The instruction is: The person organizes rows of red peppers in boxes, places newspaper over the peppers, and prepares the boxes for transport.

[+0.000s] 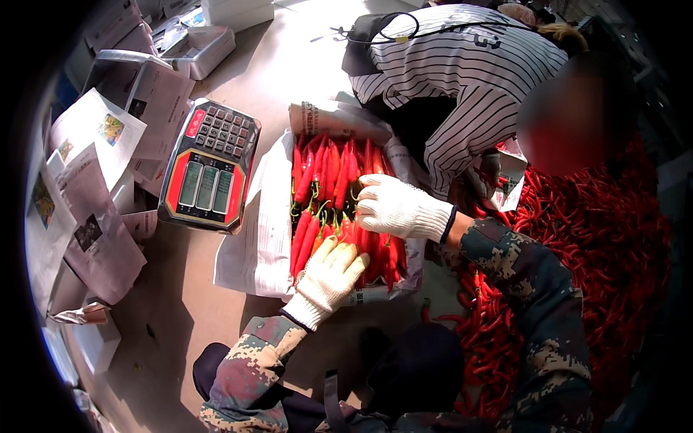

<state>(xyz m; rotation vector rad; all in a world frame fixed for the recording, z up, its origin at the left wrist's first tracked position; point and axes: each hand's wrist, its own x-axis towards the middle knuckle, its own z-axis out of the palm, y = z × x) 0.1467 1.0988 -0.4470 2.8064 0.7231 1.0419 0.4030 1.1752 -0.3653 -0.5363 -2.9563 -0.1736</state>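
Observation:
Red chili peppers [339, 169] lie in two rows in a paper-lined box [256, 245], their green stems meeting along the middle. My left hand [328, 278], in a white knit glove, rests on the near row with its fingers apart and laid over the peppers. Over the right side of the box, my gloved right hand [401, 206] has its fingers curled together near the stems. What lies between those fingertips is hidden. Both gloves touch or hover close to the peppers.
A scale display with keypad [209, 166] stands left of the box. Printed papers and white boxes [198, 52] crowd the left side. A large heap of loose red chilies [577, 224] spreads at the right. A person in a striped shirt [462, 65] bends over beyond the box.

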